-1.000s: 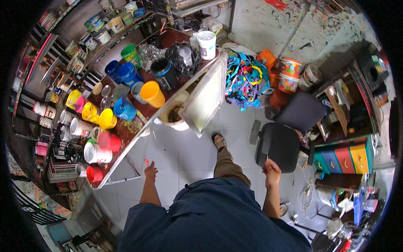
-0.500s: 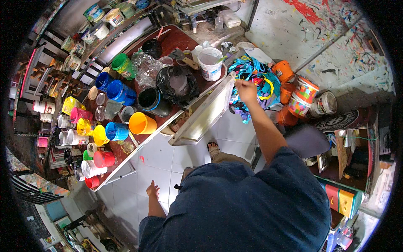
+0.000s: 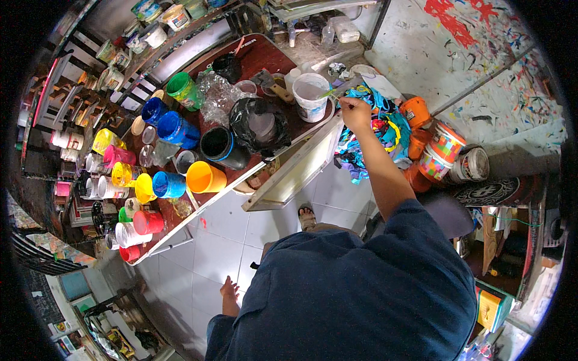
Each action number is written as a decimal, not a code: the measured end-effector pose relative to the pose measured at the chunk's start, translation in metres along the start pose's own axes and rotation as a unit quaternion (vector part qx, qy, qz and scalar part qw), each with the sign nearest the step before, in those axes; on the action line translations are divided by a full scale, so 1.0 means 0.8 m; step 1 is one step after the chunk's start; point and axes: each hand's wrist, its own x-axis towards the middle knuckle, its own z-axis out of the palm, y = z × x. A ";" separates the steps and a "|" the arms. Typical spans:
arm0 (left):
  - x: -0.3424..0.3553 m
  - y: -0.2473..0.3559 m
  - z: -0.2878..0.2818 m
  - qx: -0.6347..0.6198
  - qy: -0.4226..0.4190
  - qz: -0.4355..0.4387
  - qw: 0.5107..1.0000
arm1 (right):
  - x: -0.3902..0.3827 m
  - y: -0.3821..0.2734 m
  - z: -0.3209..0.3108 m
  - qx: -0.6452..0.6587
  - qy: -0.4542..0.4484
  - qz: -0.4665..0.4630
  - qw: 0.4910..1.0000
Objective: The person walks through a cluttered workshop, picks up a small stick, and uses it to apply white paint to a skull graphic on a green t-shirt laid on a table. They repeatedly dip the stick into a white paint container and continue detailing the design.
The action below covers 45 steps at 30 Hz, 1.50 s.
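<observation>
1. Paintbrush (image 3: 335, 95): thin, pale handle, pinched in closed fingers of right hand (image 3: 355, 114); tip directed toward white bucket (image 3: 311, 96), just beside its rim.
2. Right hand: extended forward over far end of red-brown worktable (image 3: 283, 60), above upper edge of canvas (image 3: 295, 171).
3. Canvas: pale face, leaning tilted against table's near edge; lower edge close to tiled floor (image 3: 211, 240).
4. Left hand (image 3: 229, 292): hanging low beside body, above floor, well apart from table; fingers loosely spread, holding nothing.
5. White bucket: upright on table, near black bag (image 3: 256, 123) and black pot with blue rim (image 3: 220, 145).
6. Orange cup (image 3: 205, 177): lying on its side near table's front edge, mouth facing left.
7. Blue tubs (image 3: 168, 123), green tub (image 3: 182, 89): grouped on table's left part, behind crumpled clear plastic (image 3: 217, 96).
8. Yellow, pink, red and white cups (image 3: 129, 186): lined along table's left end.
9. Multicoloured rag heap (image 3: 376, 135): right of canvas, under raised forearm; orange and striped buckets (image 3: 436, 144) just beside.
</observation>
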 end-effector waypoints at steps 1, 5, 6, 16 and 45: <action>0.000 0.004 0.003 0.000 -0.004 -0.002 1.000 | -0.001 0.005 0.001 0.009 0.005 -0.004 1.000; 0.015 0.017 0.007 -0.014 -0.008 -0.017 1.000 | 0.002 -0.013 -0.003 0.019 0.019 0.019 0.999; 0.018 0.020 0.007 -0.016 -0.010 -0.017 1.000 | 0.004 -0.012 -0.003 0.011 0.020 0.014 1.000; 0.017 0.009 0.002 -0.013 0.004 -0.019 1.000 | -0.011 -0.022 0.004 -0.014 0.012 -0.061 0.998; -0.002 -0.037 -0.014 -0.026 0.033 -0.041 0.998 | -0.108 -0.112 0.014 0.407 -0.216 0.195 0.866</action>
